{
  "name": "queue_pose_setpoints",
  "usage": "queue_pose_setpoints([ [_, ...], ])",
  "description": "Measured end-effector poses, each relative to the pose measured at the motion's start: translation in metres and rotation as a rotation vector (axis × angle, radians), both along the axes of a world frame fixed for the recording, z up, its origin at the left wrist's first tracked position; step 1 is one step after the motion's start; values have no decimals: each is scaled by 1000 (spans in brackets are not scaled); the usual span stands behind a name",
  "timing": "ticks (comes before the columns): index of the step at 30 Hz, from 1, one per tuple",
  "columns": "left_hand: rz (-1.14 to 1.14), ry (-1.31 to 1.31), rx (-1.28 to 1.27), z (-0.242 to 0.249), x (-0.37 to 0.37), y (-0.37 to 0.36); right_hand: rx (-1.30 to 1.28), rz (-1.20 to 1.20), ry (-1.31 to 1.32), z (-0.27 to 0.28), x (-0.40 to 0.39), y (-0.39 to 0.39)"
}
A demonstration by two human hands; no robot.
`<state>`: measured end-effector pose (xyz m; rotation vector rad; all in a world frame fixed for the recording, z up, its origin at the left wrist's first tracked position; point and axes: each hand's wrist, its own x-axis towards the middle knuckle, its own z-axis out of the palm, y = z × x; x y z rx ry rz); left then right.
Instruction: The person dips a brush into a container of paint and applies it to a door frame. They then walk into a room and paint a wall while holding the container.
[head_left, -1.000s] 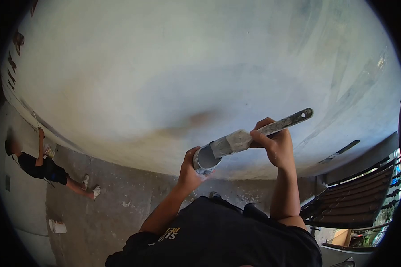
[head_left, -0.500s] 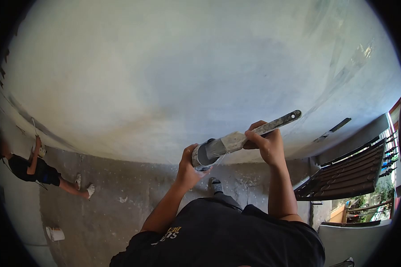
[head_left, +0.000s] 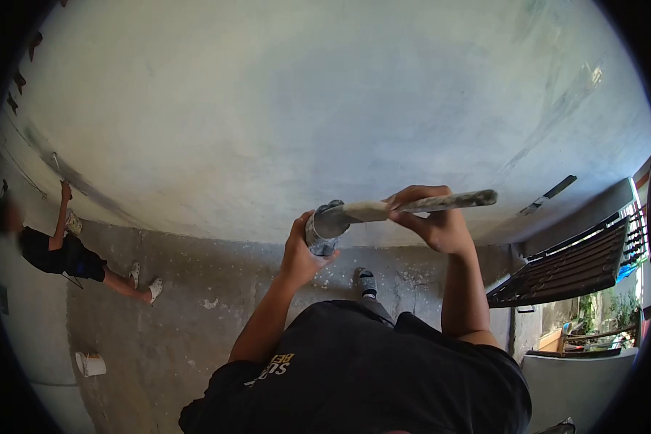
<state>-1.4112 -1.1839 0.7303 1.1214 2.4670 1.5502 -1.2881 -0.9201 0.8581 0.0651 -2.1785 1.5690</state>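
Observation:
My left hand [head_left: 298, 254] is wrapped round a small, smeared can [head_left: 315, 242] held in front of the wall. A putty knife [head_left: 369, 211] with a long, stained handle is in my right hand [head_left: 434, 220], pinched between thumb and fingers. Its broad grey blade lies over the can's mouth, and the handle end points to the right. What the can holds is hidden by the blade. Behind both hands rises a pale wall [head_left: 217, 123] with greyish patches.
At the left another person [head_left: 54, 249] in dark clothes holds a tool against the wall. A white bucket [head_left: 90, 364] stands on the speckled concrete floor [head_left: 173, 325]. To the right is an open louvred window [head_left: 564, 267].
The putty knife has swung nearer to level, its blade now over the can's mouth. My can has tilted more upright. The other person's arm and tool have shifted slightly.

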Motion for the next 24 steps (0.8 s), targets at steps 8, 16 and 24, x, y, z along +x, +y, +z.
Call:
queue_pose_setpoints([
  [8,-32,1,9,25,4,-40,249,261,83,37,12,-52],
  [16,43,-6,89,-5,15,-72,40,106,139,6,37,-84],
  [24,-43,18,183,-3,31,-82,-532,-267,-108,-1,43,-108],
])
